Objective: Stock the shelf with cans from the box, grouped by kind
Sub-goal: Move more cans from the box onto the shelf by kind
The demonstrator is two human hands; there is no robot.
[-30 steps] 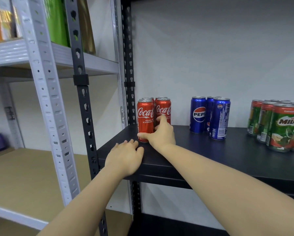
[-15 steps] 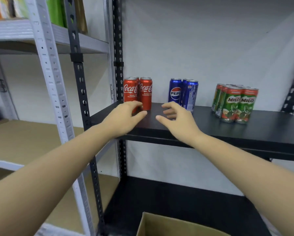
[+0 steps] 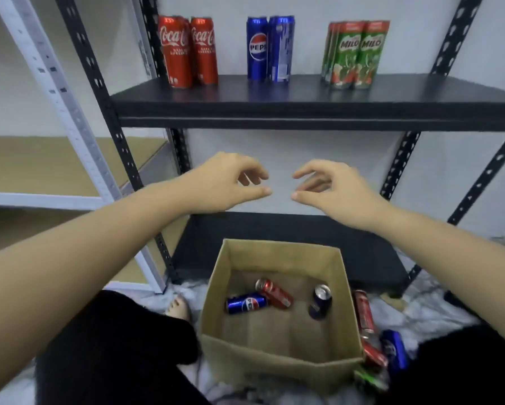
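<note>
Both hands have come off the black shelf [image 3: 304,96] and dropped in front of the person, the view tipping down with them. A second ago the right hand [image 3: 337,188] was nudging a Coca-Cola can into its group and the left hand [image 3: 226,184] lay flat on the shelf edge; now both hang with loosely curled fingers, holding nothing. Well above them stand the Coca-Cola cans [image 3: 187,51], the Pepsi cans [image 3: 270,48] and the Milo cans [image 3: 355,54], each kind apart. Below the hands the cardboard box [image 3: 277,363] has come into sight with a Pepsi can [image 3: 247,303], a red can [image 3: 273,293] and a dark can [image 3: 320,301] lying inside. That placement looks finished; the next pick is probably from the box.
</note>
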